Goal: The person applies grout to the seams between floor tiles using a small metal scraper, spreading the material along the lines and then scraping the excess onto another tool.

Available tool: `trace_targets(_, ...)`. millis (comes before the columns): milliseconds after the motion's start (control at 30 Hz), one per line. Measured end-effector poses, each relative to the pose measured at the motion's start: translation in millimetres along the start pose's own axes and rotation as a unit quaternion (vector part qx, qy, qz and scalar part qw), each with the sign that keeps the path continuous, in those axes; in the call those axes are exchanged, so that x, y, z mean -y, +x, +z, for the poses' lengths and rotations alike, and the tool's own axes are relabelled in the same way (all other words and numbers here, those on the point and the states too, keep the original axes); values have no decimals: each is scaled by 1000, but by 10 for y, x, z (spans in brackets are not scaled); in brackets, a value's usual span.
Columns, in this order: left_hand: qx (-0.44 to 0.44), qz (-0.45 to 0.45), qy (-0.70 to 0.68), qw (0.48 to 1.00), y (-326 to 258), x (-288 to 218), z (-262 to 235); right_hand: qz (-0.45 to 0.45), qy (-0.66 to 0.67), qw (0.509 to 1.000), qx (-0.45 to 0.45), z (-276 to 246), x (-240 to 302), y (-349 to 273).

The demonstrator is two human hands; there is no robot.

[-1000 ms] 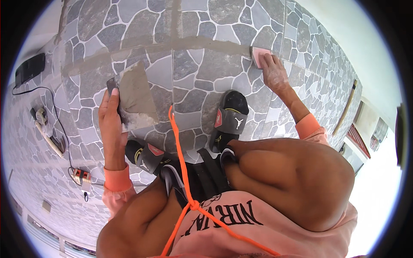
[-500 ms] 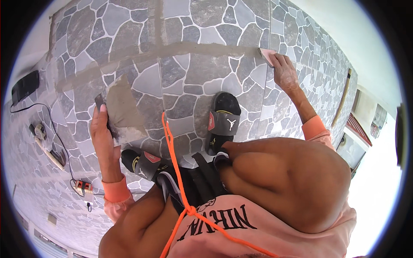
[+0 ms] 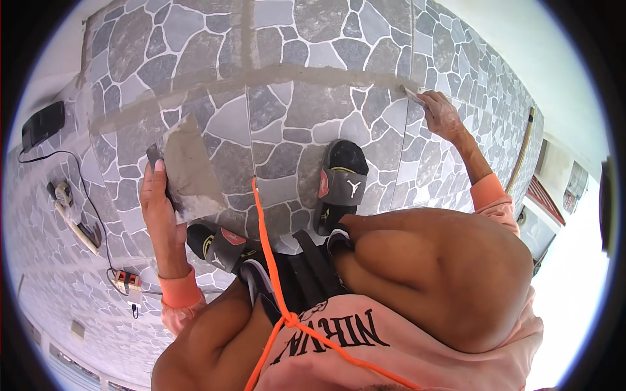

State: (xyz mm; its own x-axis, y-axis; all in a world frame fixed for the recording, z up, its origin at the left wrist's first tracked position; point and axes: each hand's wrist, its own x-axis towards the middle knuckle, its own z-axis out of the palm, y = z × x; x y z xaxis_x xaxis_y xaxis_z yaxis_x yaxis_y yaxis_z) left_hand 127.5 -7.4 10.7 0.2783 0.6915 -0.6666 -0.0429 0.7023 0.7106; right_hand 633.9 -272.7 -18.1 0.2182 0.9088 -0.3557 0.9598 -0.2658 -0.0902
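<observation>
My left hand [image 3: 160,208] grips a flat board [image 3: 189,169] smeared with grey grout, held low at the left above the stone-pattern floor tiles [image 3: 287,117]. My right hand [image 3: 443,117] reaches far to the upper right and presses a small pale pad [image 3: 412,93] onto the grey grout line [image 3: 313,73] that runs across the tiles. Both forearms wear salmon-pink sleeves. My feet in black slides [image 3: 342,179] rest on the tiles between the hands, and my bent knees fill the lower part of the view.
An orange cord [image 3: 267,247] hangs from my waist down the middle. At the left lie a black box [image 3: 42,124], a cable [image 3: 91,208], a white tool [image 3: 68,212] and a small orange plug [image 3: 127,281]. A wall edge with a pipe [image 3: 521,153] runs at the right.
My right hand has slid the pad left along the grout line. The left hand with the board stayed at the left, and the view tilted so the floor sits lower.
</observation>
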Motion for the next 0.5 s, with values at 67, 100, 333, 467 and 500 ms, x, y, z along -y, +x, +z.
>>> trace_targets(67, 12, -4, -10, 1000, 18, 4, 12, 55, 53, 997, 1, -116, -152, -13)
trace_targets(100, 3, -1, -5, 1000, 6, 3, 6, 160, 42, 986, -7, -61, -184, 57)
trace_targets(333, -7, -17, -30, 999, -14, -40, -79, 318, 62, 946, -28, 247, -58, 320)
trace_targets(467, -8, -8, -23, 1000, 31, -29, -106, 299, 95, 948, -54, 158, 514, 503)
trace_targets(500, -13, -8, -19, 1000, 40, -26, -107, 274, 108, 954, -61, 179, 634, 552)
